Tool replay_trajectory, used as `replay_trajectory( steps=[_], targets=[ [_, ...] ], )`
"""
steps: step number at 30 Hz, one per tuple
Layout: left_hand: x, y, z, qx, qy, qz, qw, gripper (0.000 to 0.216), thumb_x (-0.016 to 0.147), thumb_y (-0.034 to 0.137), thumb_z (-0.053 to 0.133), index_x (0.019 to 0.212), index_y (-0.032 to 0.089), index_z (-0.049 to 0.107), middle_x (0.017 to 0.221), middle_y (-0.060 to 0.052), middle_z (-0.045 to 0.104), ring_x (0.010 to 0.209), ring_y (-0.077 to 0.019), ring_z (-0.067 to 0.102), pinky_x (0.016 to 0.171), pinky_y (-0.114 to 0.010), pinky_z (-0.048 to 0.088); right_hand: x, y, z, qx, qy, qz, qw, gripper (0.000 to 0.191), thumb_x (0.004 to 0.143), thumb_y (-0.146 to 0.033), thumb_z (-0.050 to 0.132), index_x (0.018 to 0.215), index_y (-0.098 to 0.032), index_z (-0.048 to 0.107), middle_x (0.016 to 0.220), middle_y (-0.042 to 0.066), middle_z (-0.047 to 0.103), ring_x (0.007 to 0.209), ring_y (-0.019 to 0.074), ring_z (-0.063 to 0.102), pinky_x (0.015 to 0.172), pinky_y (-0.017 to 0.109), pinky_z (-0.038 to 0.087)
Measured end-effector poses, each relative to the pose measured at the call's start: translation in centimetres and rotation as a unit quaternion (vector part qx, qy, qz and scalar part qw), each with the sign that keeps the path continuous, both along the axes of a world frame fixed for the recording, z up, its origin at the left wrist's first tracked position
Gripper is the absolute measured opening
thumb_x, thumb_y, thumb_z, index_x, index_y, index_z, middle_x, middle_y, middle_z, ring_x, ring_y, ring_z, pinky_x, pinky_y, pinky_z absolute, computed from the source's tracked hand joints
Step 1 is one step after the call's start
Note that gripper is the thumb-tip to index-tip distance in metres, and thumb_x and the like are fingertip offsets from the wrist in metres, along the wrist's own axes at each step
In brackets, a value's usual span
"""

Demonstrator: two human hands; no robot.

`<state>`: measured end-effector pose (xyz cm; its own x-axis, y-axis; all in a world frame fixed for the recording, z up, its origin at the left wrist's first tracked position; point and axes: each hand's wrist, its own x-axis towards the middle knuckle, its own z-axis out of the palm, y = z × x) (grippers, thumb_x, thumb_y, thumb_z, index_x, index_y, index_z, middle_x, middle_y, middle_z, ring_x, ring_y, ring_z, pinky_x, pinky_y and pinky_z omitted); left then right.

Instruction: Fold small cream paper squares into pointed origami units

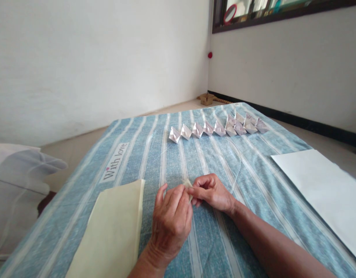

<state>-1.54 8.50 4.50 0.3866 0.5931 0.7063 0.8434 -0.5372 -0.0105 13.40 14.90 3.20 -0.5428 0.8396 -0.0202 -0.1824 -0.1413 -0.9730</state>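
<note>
Between my two hands is a small piece of folded pale yellow paper (187,183), mostly hidden by my fingers. My left hand (172,218) is closed on its near left side, back of the hand toward me. From the right, my right hand (213,192) pinches the same paper between thumb and curled forefinger. A stack of pale yellow paper sheets (114,227) lies just left of my left hand. Farther back, several white folded paper boats (197,130) stand in a row, bunched more closely at the right end.
A blue striped cloth (149,154) with "With love" lettering covers the table. At the right edge lies a large white sheet (325,189). White translucent material (18,197) hangs beyond the left edge. A small cardboard box (206,99) sits on the floor by the corner.
</note>
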Motion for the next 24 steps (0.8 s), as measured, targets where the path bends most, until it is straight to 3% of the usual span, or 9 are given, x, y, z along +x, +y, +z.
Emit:
replay_trajectory(
  steps=[4,8,10,15,20,24],
  targets=[
    [-0.6,-0.1,0.3,-0.033,-0.041,-0.026,0.998,0.021,0.086,0.022,0.061,0.101,0.008,0.064,0.100,-0.017,0.069,0.091,-0.0295,0.068,0.096,-0.061,0.044,0.9,0.6,0.0,0.023,-0.008,0.003,1.000,0.039,0.074,-0.047,0.075,0.056,-0.016,0.060,0.049,-0.002,0.060,0.043,0.0075,0.054,0.045,0.019,0.043],
    [-1.7,0.2,1.0,-0.078,-0.144,-0.020,0.986,0.025,0.089,0.028,0.058,0.107,0.013,0.064,0.114,-0.016,0.065,0.104,-0.0274,0.065,0.090,-0.046,0.053,1.4,0.7,0.3,0.031,-0.018,0.055,0.998,0.036,0.076,-0.044,0.073,0.058,-0.015,0.061,0.048,-0.002,0.060,0.043,0.0074,0.054,0.044,0.018,0.041],
    [-2.1,0.4,1.3,-0.138,-0.191,-0.032,0.971,0.027,0.086,0.027,0.062,0.110,0.016,0.065,0.117,-0.013,0.066,0.107,-0.0257,0.064,0.090,-0.041,0.055,1.4,0.6,0.5,0.036,-0.025,0.092,0.995,0.034,0.076,-0.042,0.074,0.058,-0.015,0.062,0.048,-0.003,0.059,0.042,0.0071,0.054,0.043,0.017,0.040],
    [-2.7,0.7,1.6,-0.338,-0.305,-0.070,0.888,0.020,0.077,0.030,0.069,0.092,0.018,0.073,0.085,-0.004,0.073,0.077,-0.0187,0.069,0.069,-0.029,0.057,1.2,0.2,0.6,0.043,-0.039,0.139,0.989,0.033,0.076,-0.040,0.074,0.059,-0.015,0.063,0.048,-0.003,0.059,0.043,0.0063,0.053,0.044,0.017,0.040],
    [-3.0,0.8,2.1,-0.460,-0.393,-0.029,0.795,0.016,0.070,0.032,0.072,0.076,0.017,0.074,0.064,0.000,0.064,0.055,-0.0131,0.056,0.049,-0.022,0.043,1.2,0.1,0.6,0.049,-0.045,0.120,0.991,0.033,0.077,-0.043,0.073,0.060,-0.015,0.065,0.049,-0.003,0.059,0.044,0.0066,0.052,0.045,0.018,0.039],
    [-2.7,0.7,2.3,-0.494,-0.453,0.003,0.742,0.017,0.067,0.033,0.073,0.063,0.017,0.068,0.052,0.004,0.054,0.047,-0.0087,0.043,0.044,-0.020,0.031,1.1,-0.1,0.5,0.053,-0.047,0.098,0.993,0.032,0.073,-0.041,0.077,0.060,-0.015,0.064,0.049,-0.004,0.058,0.044,0.0059,0.048,0.045,0.018,0.035]
  ],
)
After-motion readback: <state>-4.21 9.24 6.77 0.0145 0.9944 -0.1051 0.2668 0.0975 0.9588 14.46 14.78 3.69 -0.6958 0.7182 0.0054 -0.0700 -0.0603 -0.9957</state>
